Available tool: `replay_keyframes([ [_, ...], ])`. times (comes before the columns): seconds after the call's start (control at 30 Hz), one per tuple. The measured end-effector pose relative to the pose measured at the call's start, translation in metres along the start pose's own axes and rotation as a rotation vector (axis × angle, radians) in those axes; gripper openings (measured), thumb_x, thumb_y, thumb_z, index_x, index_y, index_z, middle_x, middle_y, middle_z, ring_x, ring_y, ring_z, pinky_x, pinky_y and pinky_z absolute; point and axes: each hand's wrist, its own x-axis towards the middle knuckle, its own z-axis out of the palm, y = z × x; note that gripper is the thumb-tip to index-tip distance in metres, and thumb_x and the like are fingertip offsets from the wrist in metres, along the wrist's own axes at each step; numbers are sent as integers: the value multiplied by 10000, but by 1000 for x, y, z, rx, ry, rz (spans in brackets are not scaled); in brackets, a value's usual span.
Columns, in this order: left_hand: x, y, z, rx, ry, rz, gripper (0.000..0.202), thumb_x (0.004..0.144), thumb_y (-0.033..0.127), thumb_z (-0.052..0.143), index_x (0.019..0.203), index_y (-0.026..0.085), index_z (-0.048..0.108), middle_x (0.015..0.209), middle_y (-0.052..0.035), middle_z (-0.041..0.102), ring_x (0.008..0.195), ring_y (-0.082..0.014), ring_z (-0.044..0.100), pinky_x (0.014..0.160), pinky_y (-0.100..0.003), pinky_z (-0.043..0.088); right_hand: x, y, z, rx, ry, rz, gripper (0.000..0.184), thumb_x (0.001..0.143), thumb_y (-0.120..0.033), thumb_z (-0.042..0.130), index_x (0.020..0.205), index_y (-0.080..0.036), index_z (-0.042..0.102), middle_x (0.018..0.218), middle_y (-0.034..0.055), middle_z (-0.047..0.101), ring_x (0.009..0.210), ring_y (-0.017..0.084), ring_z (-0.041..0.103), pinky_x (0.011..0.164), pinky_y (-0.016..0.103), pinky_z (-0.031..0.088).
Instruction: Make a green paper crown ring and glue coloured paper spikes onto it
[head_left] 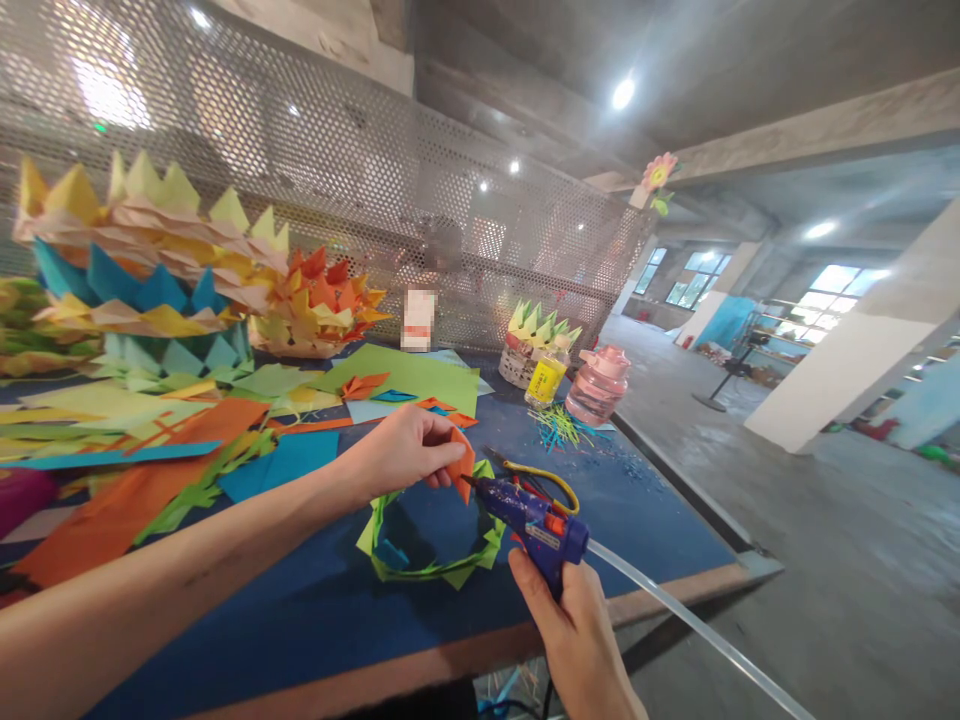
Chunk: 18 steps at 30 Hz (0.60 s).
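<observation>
Between the fingertips of my left hand is a folded orange paper piece, held upright above the table. My right hand grips a blue hot glue gun by its handle. The gun's dark nozzle points left and meets, or nearly meets, the orange paper; I cannot tell which. A long clear glue stick sticks out of its back. Below both hands lies a ring of folded green paper. Scissors with yellow handles rest just behind the gun, partly hidden by it.
Stacked folded-paper crowns stand at the left, before a perforated metal screen. Loose coloured paper sheets cover the table's left side. A pink bottle, a yellow-labelled bottle and paper shreds sit at the back right.
</observation>
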Motion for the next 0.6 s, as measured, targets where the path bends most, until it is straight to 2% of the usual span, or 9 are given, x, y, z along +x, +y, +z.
replay_keyframes([
  [0.23,0,-1,1,-7,14,16,176,707,316,576,695,158,652,547,13,647,518,-131,630,505,-211,480,-1,3,3,-1,-9,-54,385,839,-542,569,977,-210,708,883,69,718,834,244,657,749,322,511],
  [0.43,1,-2,1,-6,24,5,153,701,305,579,669,167,637,557,16,653,523,-124,629,512,-207,482,-5,3,7,9,5,-78,408,829,-580,567,938,-214,711,792,74,722,820,256,664,779,335,505],
  [0.6,0,-1,2,-2,13,11,171,705,306,569,701,158,654,550,16,641,528,-129,629,510,-209,480,-4,0,6,3,31,-81,423,833,-579,564,1001,-211,689,916,77,727,864,256,664,785,338,499],
])
